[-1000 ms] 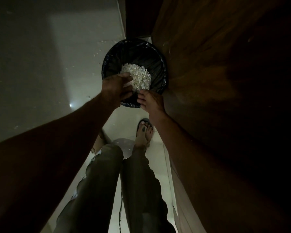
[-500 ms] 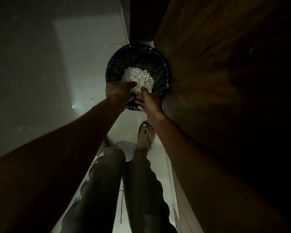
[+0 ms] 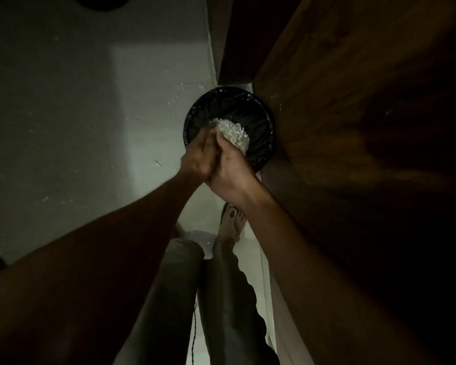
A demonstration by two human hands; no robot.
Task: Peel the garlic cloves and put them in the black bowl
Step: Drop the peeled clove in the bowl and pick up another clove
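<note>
Head view, looking down:
Lighting: dim; much of the right side lies in deep shadow.
Bin (image 3: pixel 258 119): round, lined with a black bag, standing on the floor just beside a wooden cabinet.
Garlic skins (image 3: pixel 234 134): a pale, papery heap inside the bin, towards its near side; partly hidden by the hands.
Left hand (image 3: pixel 199 156): above the near rim of the bin, fingers curled, pressed against the right hand; somewhat blurred.
Right hand (image 3: pixel 232 171): above the near rim of the bin, fingers folded against the left hand, back of the hand to the camera.
Hand state: the two hands are pressed together palm to palm over the bin; whether anything is caught between them cannot be told.
Forearms: both bare, reaching from the lower corners to meet at the bin.
Floor (image 3: pixel 77 114): pale and smooth, with a brighter patch left of the bin and small white flecks scattered on it.
Wooden cabinet (image 3: pixel 353 127): dark brown, filling the right side; the bin touches or nearly touches its face.
Legs (image 3: pixel 184 285): in dull green trousers, below the hands.
Foot (image 3: pixel 231 225): in an open sandal, near the cabinet's base, just behind the bin.
Garlic cloves and black bowl: neither can be made out in this view; only the skins in the bin show.
</note>
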